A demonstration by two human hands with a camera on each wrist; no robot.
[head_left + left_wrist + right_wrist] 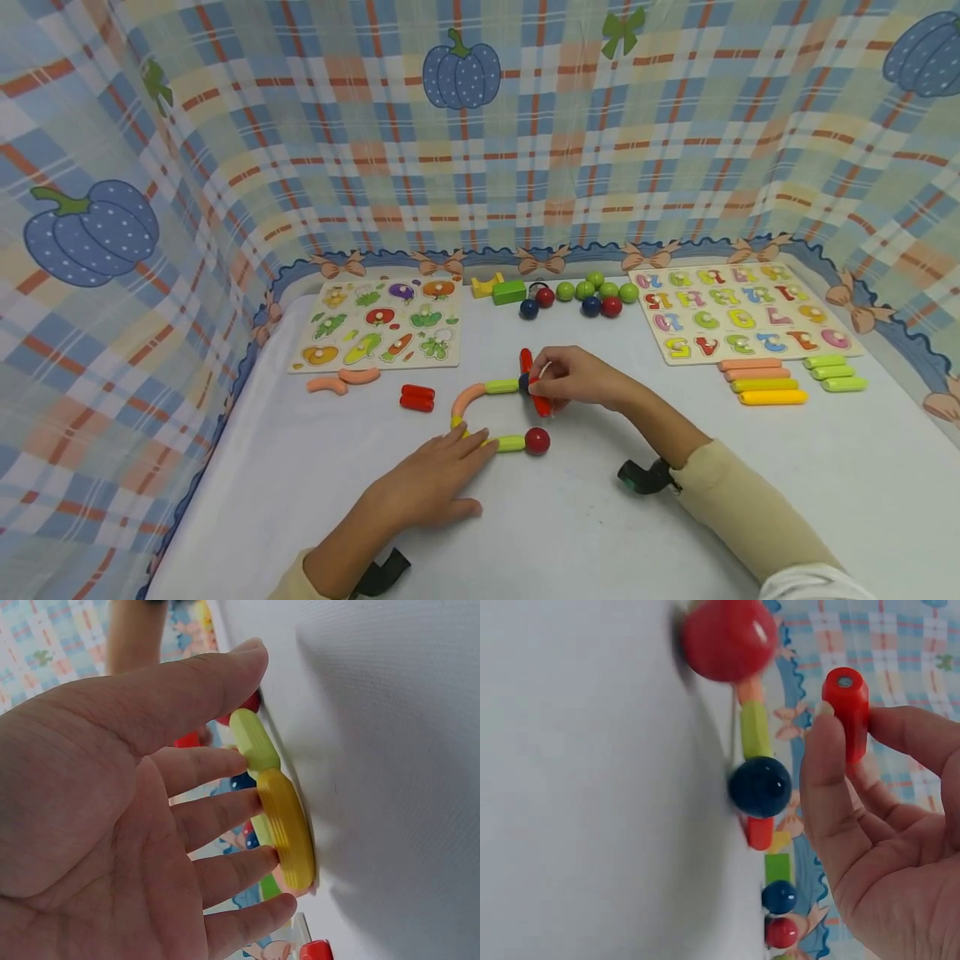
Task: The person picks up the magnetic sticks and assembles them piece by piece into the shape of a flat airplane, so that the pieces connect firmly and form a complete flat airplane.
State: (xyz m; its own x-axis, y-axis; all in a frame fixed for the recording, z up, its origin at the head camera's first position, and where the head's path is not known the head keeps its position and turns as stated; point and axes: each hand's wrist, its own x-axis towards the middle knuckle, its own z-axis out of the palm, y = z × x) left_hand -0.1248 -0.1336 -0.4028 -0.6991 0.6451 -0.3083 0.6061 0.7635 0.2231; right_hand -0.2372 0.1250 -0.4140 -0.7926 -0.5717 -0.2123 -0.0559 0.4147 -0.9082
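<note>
Nearest, the left hand (pixel 431 483) lies with fingers straight and slightly spread, fingertips touching a ridged, curved yellow stick (pixel 286 829) on the white tabletop (pixel 570 533). Beside it, one straight green stick (pixel 512 443) meets a glossy red ball (pixel 537 441). Just beyond, the right hand (pixel 577 377) pinches a smooth red stick (pixel 847 712), a grey disc set in its end, raised off the table near a dark blue ball (pixel 761 787). A curved pink stick (pixel 468 398) and another green stick (pixel 502 387) run up to that ball; one more red stick (pixel 526 359) lies past it. Farther left rest two short red sticks (pixel 417 398) and two curved pink pieces (pixel 360 376); at right, seven straight sticks (pixel 773 398): two pink, two yellow, three green. Behind stand two flat pegged boards (pixel 450 354), five green balls (pixel 628 292) and one green block (pixel 509 292), before plaid cloth (pixel 510 183).
</note>
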